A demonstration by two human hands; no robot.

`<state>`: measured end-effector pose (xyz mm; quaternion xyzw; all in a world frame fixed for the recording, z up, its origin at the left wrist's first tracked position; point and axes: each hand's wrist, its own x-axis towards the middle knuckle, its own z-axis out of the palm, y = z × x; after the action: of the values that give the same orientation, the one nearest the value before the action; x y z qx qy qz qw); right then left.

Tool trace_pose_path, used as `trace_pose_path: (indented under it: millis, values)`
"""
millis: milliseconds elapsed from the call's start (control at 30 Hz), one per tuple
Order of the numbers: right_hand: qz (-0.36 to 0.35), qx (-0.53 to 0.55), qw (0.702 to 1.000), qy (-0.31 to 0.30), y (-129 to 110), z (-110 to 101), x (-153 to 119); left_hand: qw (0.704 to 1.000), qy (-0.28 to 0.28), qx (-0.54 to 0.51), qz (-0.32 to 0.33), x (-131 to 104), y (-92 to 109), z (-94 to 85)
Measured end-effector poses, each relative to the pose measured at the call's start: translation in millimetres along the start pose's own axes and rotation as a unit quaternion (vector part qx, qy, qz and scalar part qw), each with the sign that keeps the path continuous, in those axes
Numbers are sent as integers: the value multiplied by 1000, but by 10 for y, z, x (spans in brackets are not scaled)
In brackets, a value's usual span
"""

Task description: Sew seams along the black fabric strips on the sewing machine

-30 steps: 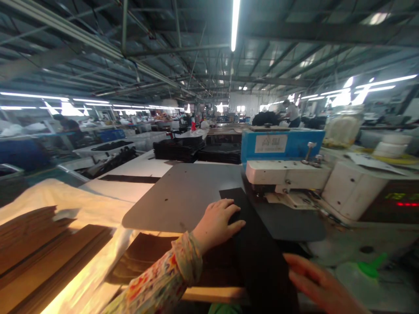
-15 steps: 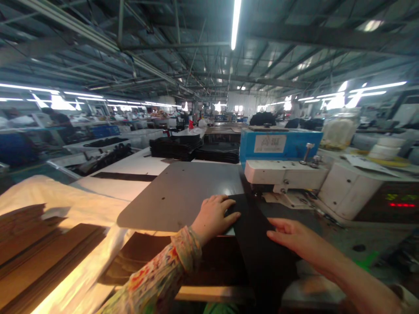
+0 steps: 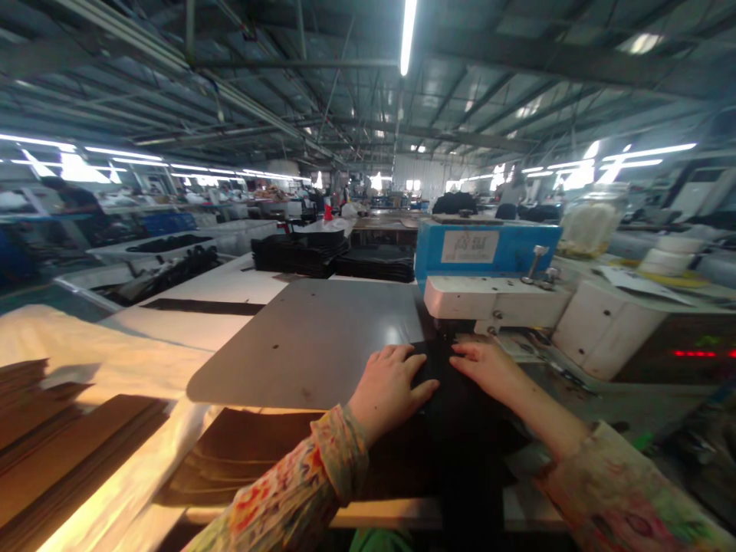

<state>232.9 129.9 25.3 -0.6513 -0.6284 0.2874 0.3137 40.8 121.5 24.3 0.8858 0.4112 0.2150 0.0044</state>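
Observation:
A long black sheet piece [image 3: 460, 429] runs from the sewing machine head [image 3: 488, 300] down over the table's front edge. My left hand [image 3: 394, 389] lies on the sheet's left edge and the grey metal plate [image 3: 304, 345], fingers stretched and thumb apart. On the sheet's right side, just below the machine head, rests my right hand [image 3: 488, 371]. Its fingers are extended to the left and lie flat on the material. The needle area is dark and partly hidden behind the right hand.
Stacked black pieces [image 3: 299, 253] stand behind the plate. Brown sheets [image 3: 241, 452] lie before it, more brown stacks [image 3: 80, 452] at left. A blue machine housing [image 3: 488, 249], a control box with red display [image 3: 684, 353] and white thread spools [image 3: 670, 257] are at right.
My right hand has moved forward and left, from the sheet's right edge to below the machine head. The sheet reaches farther under the head. My left hand has shifted slightly right and nearer to me.

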Motion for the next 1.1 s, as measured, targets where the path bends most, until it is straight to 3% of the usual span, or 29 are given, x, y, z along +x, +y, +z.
trace_pose_path:
  millis: [267, 567, 867, 1100]
  values:
    - [-35, -85, 995, 35, 12, 28, 78, 1000, -2, -5, 6, 23, -5, 19]
    - [-92, -205, 972, 72, -51, 67, -20, 1000, 1, -7, 13, 40, 23, 22]
    - [-117, -325, 938, 25, -111, 29, 60, 1000, 9, -7, 17, 66, 15, 32]
    - [-119, -344, 931, -7, -126, 13, 180, 1000, 4, 7, 17, 130, -24, 40]
